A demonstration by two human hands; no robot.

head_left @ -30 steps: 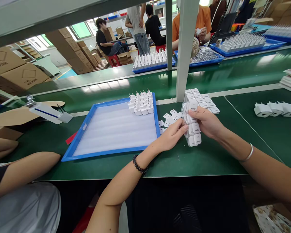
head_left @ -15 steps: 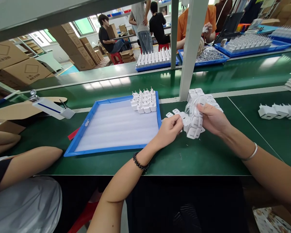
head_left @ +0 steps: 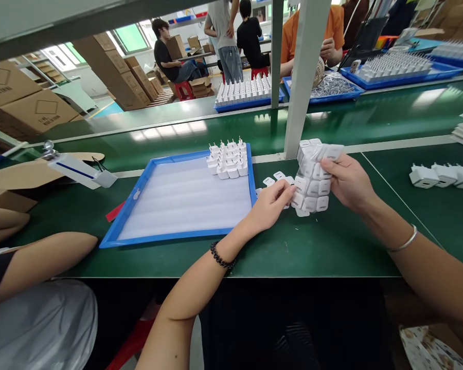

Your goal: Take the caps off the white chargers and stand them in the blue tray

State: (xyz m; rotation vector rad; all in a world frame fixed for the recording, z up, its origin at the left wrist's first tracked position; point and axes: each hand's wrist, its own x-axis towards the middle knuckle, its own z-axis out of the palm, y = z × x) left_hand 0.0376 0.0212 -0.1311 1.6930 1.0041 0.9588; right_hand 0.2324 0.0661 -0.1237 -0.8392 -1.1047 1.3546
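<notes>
Holds a clear bag [head_left: 307, 169] of small white blocks [head_left: 312, 188] with the right hand [head_left: 349, 182], clamped on the bag's far, right corner, over the green surface [head_left: 355, 257]; cannot tell if resting the bag on it. Has the thumb and fingertips of the left hand [head_left: 272, 203] close together at the bag's left edge; cannot tell if pinching the bag. Has loose white pieces [head_left: 269, 181] just left of the bag, partly hidden behind the left hand. Has a blue tray [head_left: 165, 238] to the left, with a white sheet [head_left: 185, 200] inside and white plugs [head_left: 229, 162] standing pins up in the far right corner. Has a few more plugs [head_left: 424, 176] on the right, well apart from the right hand. Wears a black bead band [head_left: 220, 256] on the left wrist and a shiny band [head_left: 408, 242] on the right.
</notes>
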